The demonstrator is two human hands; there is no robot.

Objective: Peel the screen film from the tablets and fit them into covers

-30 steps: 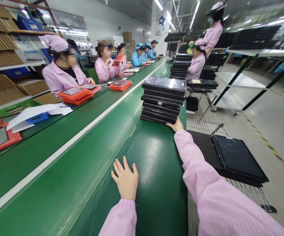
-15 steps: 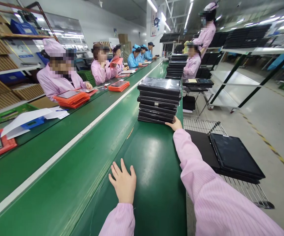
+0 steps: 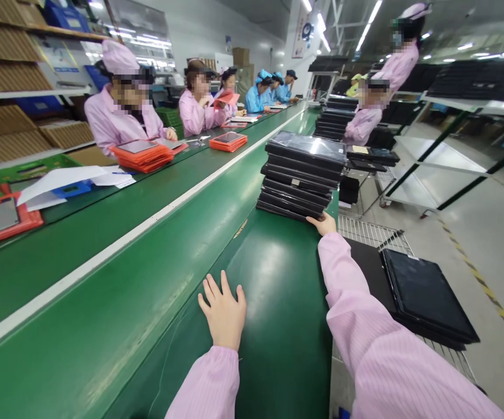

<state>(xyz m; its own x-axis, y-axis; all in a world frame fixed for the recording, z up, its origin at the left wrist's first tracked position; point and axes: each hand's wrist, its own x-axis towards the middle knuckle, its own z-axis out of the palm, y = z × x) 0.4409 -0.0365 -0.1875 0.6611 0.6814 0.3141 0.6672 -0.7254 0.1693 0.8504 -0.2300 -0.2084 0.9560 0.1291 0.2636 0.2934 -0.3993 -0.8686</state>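
- Tall stack of flat, glossy black panels sits at 11 o'clock from right hand, which touches its bottom corner, grip unclear.
- Left hand splays empty over smooth green worktop, stack at 1 o'clock.

One head-worn view from close above the hands, forward and down along the green bench.

1. A factory hall, this, with the look of an electronics line!
2. Down the middle runs the long green worktop, bearing stacks of flat black devices.
3. Along it, workers in pink smocks, then workers in blue!
4. Wheeled rack right, striped floor tape, strip lights overhead!
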